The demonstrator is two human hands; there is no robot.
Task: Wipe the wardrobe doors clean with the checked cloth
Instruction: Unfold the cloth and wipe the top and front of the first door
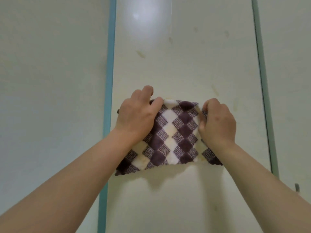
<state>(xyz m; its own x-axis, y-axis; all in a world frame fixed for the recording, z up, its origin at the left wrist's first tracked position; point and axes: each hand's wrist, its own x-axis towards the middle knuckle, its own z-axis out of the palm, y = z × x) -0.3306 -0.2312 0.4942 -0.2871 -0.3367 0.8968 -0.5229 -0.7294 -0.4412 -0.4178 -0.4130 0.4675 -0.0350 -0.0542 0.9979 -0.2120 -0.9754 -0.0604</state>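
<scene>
The middle wardrobe door [185, 64] fills the centre of the frame from top to bottom, pale cream and glossy, with a bright reflection near the top. To my judgement the wiping of this door is not finished: several yellowish smears [140, 54] are there above the cloth, in the upper middle and upper right of the panel, and one more streak [214, 90] is just above the right hand. The area under the cloth looks cleaner, but the light is soft and I cannot be sure. The left door [50, 81] and the right door [289, 64] show no clear marks that I can see. A teal strip [109, 81] runs down between the left and middle doors, and a second, thinner one [262, 81] borders the middle door at the right; these are the edges where the cloth can catch or pass over. Above the cloth the panel is free, so there is room to move upward to the smears. The checked cloth [173, 133], purple and white, lies flat against the middle door at the centre of the frame. The left hand [136, 115] grasps its upper left part with bent fingers, and the right hand [218, 121] is clenched on its upper right edge.
</scene>
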